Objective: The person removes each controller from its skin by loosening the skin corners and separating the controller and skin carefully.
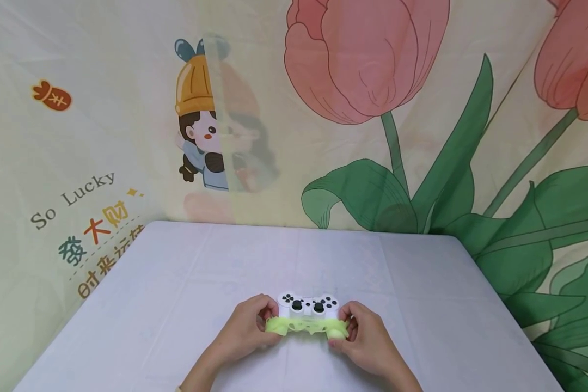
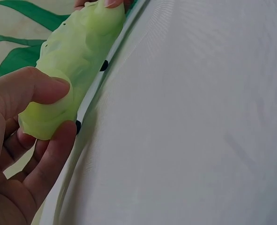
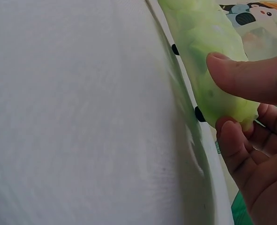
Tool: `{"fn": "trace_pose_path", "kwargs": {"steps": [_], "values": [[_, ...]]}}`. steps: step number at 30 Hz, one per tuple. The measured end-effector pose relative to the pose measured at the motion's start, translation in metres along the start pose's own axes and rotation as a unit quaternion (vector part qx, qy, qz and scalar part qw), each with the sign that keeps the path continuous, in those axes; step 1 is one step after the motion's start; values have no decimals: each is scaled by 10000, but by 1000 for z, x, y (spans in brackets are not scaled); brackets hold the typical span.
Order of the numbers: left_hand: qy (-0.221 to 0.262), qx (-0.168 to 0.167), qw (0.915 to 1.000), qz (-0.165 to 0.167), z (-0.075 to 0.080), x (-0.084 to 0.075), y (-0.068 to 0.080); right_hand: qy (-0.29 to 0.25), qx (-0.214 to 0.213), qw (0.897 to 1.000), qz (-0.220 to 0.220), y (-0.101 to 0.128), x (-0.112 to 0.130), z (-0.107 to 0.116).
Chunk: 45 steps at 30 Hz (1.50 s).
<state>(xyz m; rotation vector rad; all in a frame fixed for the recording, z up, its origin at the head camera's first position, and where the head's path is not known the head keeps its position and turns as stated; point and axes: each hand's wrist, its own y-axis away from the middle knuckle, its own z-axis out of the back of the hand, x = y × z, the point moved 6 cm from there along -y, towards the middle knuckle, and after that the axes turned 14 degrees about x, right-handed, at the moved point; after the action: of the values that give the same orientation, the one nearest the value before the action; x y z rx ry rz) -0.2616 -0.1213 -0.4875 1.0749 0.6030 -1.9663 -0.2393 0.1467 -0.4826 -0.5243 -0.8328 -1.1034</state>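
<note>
1. Left hand (image 1: 247, 326) and right hand (image 1: 367, 335) each pinch one end of the green silicone cover (image 1: 306, 325)
2. Its long axis runs left to right between them, half over the white gamepad (image 1: 307, 306) on the table (image 1: 176, 283)
3. The wrist views show thumb-and-finger grips; only the head view shows the gamepad whole

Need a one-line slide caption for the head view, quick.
Both hands, left hand and right hand, grip a green silicone cover against a white game controller on the table.

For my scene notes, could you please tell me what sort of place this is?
Probably a home or makeshift indoor corner: a cloth-covered table, printed tulip and cartoon fabric hangings behind it, and a white game controller in both hands.
</note>
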Motion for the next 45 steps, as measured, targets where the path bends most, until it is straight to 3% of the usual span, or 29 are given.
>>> {"fn": "trace_pose_path", "kwargs": {"steps": [12, 19, 30, 38, 45], "values": [[329, 15, 9992, 244, 0, 2, 0, -121, -52, 9997, -186, 1, -3, 2], [356, -30, 9984, 433, 2, 7, 2, -486, 72, 9985, -241, 0, -6, 0], [549, -30, 9971, 527, 8, 8, 3, -722, -23, 9960, -518, -2, -13, 2], [657, -46, 9960, 596, 9, 10, 4, -1228, -121, 9905, -613, -4, -19, 3], [677, -112, 9958, 601, 10, 8, 3, -1120, -17, 9924, -509, -4, -19, 2]]}}
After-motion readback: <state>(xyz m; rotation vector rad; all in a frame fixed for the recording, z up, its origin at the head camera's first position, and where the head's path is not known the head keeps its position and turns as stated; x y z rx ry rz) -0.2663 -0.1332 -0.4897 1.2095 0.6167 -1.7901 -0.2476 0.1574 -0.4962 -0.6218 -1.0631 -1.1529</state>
